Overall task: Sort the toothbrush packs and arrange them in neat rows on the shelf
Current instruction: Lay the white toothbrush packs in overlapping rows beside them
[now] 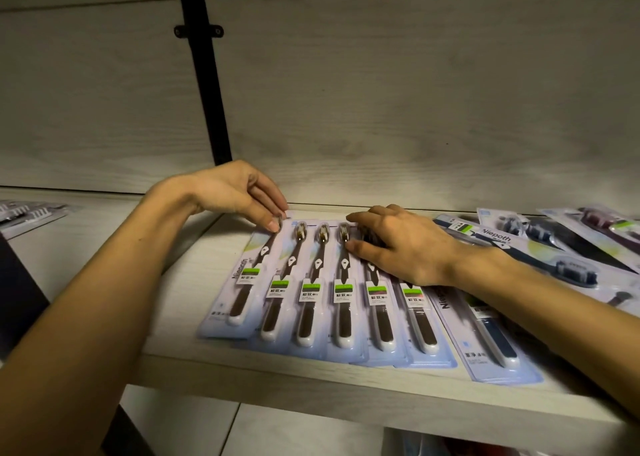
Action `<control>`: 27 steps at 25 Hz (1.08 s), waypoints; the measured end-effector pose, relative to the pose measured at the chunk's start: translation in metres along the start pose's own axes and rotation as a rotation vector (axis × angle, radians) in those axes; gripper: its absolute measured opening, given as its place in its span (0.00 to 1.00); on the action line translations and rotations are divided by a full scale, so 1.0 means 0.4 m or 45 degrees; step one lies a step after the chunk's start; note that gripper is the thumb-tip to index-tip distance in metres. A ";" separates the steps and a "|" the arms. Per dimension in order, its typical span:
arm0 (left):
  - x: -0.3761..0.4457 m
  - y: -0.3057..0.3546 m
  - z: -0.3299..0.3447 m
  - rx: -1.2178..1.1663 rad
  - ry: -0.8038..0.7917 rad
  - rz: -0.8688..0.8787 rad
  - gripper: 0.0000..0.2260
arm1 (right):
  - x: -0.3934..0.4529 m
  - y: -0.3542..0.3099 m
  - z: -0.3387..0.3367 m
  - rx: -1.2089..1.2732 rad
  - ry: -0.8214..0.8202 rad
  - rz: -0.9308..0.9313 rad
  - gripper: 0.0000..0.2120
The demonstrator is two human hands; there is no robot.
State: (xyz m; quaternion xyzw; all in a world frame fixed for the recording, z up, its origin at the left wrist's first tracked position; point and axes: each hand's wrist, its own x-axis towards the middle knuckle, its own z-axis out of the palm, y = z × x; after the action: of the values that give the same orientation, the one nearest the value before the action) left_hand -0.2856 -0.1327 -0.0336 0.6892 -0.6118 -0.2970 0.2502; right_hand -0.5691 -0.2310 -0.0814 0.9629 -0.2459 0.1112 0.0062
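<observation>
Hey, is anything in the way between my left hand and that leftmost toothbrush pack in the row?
Nothing visible. Your left hand already has its fingertips on the top end of the leftmost toothbrush pack. Your right hand rests farther right on other packs in the row.

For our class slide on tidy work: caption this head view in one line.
Both hands, left hand and right hand, line up overlapping toothbrush packs on a pale wooden shelf.
</observation>
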 end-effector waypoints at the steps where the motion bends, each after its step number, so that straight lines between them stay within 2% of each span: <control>1: 0.003 0.001 0.008 0.011 -0.041 -0.007 0.20 | 0.000 0.000 0.000 -0.005 -0.001 0.000 0.28; 9: 0.024 0.008 0.033 0.026 -0.073 0.002 0.18 | -0.007 -0.008 0.000 -0.118 -0.061 -0.015 0.23; 12: 0.016 0.030 0.073 0.126 0.019 -0.022 0.10 | -0.012 -0.023 -0.020 -0.169 -0.160 0.008 0.24; 13: 0.012 0.041 0.085 0.184 0.055 -0.038 0.10 | -0.013 -0.031 -0.031 -0.151 -0.206 0.036 0.25; 15: -0.006 0.062 0.103 0.360 0.137 -0.031 0.16 | -0.021 -0.046 -0.054 -0.066 -0.247 0.104 0.30; 17: -0.049 0.070 0.122 0.572 0.220 0.029 0.24 | -0.045 -0.061 -0.073 0.009 -0.202 0.151 0.33; 21: -0.185 0.063 0.195 0.748 0.234 0.201 0.38 | -0.166 -0.096 -0.083 0.009 -0.143 0.176 0.30; 24: -0.262 0.085 0.255 0.682 0.128 0.176 0.41 | -0.247 -0.145 -0.074 0.003 -0.064 0.195 0.28; 27: -0.296 0.106 0.317 0.804 0.075 0.204 0.40 | -0.276 -0.208 -0.051 0.017 -0.078 0.218 0.26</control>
State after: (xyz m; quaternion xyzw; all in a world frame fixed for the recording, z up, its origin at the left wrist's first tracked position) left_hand -0.4145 -0.0185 -0.0798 0.6907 -0.7184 -0.0519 0.0641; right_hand -0.6281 -0.1045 -0.0820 0.9412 -0.3268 0.0835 -0.0174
